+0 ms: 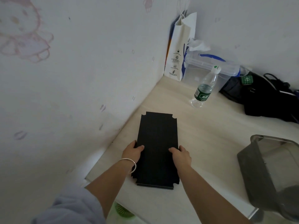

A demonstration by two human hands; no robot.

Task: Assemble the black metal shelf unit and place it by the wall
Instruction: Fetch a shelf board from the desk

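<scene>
A black rectangular shelf unit (157, 135) with notched corners stands on the pale wooden table (210, 130), close to the left wall. Its flat top faces me and lower layers show at its near end. My left hand (132, 151), with a silver bangle on the wrist, grips the unit's left edge, thumb on top. My right hand (180, 154) grips the right edge the same way. Both hands hold it near its middle.
A clear water bottle (205, 88) stands behind the unit. Farther back are a white paper bag (178, 50), a clear plastic box (208, 68) and a black bag (265, 96). A grey transparent bin (268, 173) sits at the right. The wallpapered wall (72, 78) runs along the table's left side.
</scene>
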